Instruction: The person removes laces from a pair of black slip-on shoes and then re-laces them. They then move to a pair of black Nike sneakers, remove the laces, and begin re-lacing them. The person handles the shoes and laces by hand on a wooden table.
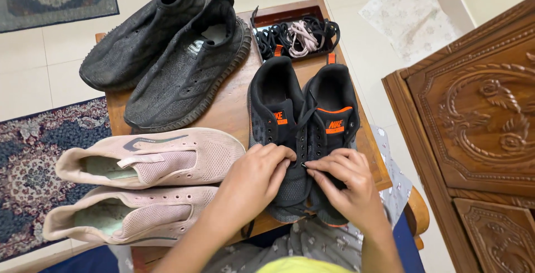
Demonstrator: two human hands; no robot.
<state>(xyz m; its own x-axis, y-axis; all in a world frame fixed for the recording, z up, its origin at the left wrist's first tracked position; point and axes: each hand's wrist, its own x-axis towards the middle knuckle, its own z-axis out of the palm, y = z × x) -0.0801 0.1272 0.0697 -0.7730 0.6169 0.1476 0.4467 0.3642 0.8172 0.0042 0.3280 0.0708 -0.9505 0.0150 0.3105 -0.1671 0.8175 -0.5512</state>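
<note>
Six shoes; left hand, right hand both pinching black lace.

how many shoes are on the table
6. Two dark grey shoes at the far left, two pink shoes at the near left, two black shoes with orange trim on the right under both hands. None seem hidden.

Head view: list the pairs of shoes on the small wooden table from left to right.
Pink pair lying on its side → dark grey slip-on pair → black pair with orange trim, which both hands are touching.
</note>
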